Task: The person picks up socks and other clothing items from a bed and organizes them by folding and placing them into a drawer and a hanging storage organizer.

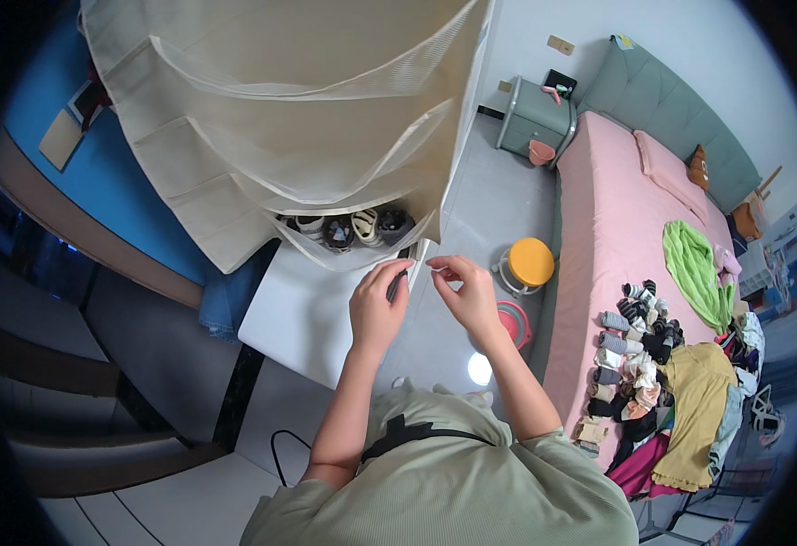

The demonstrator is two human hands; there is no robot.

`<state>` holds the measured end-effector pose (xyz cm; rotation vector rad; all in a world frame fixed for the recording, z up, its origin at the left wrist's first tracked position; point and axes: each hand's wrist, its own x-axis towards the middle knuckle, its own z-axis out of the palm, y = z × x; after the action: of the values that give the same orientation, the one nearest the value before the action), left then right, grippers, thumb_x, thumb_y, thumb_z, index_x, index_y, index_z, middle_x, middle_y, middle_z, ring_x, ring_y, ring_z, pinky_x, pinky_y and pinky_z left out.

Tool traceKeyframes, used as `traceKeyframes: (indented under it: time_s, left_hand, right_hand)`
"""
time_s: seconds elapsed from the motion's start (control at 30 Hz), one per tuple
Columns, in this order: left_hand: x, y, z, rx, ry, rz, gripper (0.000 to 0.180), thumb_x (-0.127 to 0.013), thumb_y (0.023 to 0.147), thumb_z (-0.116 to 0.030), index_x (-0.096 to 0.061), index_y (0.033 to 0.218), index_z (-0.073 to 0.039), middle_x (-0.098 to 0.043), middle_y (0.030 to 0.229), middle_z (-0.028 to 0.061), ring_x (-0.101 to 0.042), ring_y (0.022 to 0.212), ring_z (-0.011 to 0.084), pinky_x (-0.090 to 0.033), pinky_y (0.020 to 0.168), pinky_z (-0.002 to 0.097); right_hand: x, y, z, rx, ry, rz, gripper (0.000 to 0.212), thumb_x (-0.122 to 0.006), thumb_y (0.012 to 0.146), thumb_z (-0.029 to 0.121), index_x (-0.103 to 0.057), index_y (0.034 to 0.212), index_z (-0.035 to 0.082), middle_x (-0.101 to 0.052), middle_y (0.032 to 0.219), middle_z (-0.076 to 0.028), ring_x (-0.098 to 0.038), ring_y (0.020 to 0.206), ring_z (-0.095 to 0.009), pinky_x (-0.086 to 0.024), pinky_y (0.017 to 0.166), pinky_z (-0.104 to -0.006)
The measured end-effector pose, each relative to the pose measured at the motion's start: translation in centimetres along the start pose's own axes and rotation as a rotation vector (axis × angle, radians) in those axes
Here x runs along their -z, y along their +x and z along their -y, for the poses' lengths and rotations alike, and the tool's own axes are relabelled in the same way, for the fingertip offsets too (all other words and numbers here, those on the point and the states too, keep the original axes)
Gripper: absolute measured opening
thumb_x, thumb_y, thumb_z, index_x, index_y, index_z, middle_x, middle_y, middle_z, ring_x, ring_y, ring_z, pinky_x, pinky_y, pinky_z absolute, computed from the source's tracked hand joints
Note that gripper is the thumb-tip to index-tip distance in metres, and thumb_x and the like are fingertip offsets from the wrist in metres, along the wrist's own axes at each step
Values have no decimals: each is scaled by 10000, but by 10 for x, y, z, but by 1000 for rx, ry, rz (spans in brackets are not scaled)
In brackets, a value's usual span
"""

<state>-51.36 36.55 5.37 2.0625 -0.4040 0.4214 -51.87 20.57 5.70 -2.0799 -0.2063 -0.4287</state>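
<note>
My left hand (378,306) is closed, with a small dark object (397,286) between thumb and fingers; its kind is too small to tell. Just right of it, my right hand (468,297) is raised, its fingers bent and the thumb apart from them, with nothing visible in it. Both hands are just below a beige hanging organizer (276,136) with mesh-edged pockets. Its lowest pocket holds several small dark, white and cream items (367,227); I cannot tell whether they are rolled socks or little shoes.
A white cabinet top (298,314) lies under the organizer. To the right stands a pink bed (590,237) with rolled socks (615,343), a yellow garment (694,400) and a green cloth (694,268). An orange-topped stool (531,262) and pink basin (514,320) are on the floor.
</note>
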Motion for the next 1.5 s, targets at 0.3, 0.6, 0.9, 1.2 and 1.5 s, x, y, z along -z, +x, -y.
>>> traceKeyframes:
  time_s: [0.3,0.6,0.9,1.2,1.5]
  left_hand:
    - [-63,-18,-30,91,-119,130,209,-553,822,-76,-624,1019,-77,-643,951,98,-625,849,248,-478,747,336]
    - [-161,-37,-98,55,-179,256,190,-544,832,-81,-626,1003,-71,-651,951,79,-632,837,220,-483,727,329]
    - [-276,-66,-176,7,-242,456,181,-546,839,-98,-640,993,-81,-654,938,74,-640,802,204,-487,689,315]
    - [-374,-87,-228,-66,-332,719,174,-551,846,-107,-642,986,-61,-656,941,88,-650,791,200,-510,675,294]
    - [-450,-69,-240,2,-459,1007,183,-531,854,-63,-634,1001,-29,-665,937,84,-642,811,160,-501,733,267]
  right_hand:
    - [58,-40,-34,-105,120,-70,149,-625,772,28,-659,917,30,-661,846,-111,-654,688,-190,-521,634,-284]
    - [160,-90,-82,-274,152,-75,157,-613,792,44,-650,944,22,-663,884,-110,-668,749,-194,-528,641,-282]
    - [273,-159,-138,-406,176,-240,179,-604,797,51,-645,968,18,-664,889,-105,-663,750,-167,-538,671,-278]
    - [351,-224,-179,-537,141,-444,195,-593,798,42,-640,984,8,-665,898,-109,-660,793,-165,-529,703,-279]
    - [393,-233,-211,-676,75,-630,189,-586,804,54,-644,980,17,-669,886,-97,-657,778,-156,-518,687,-269]
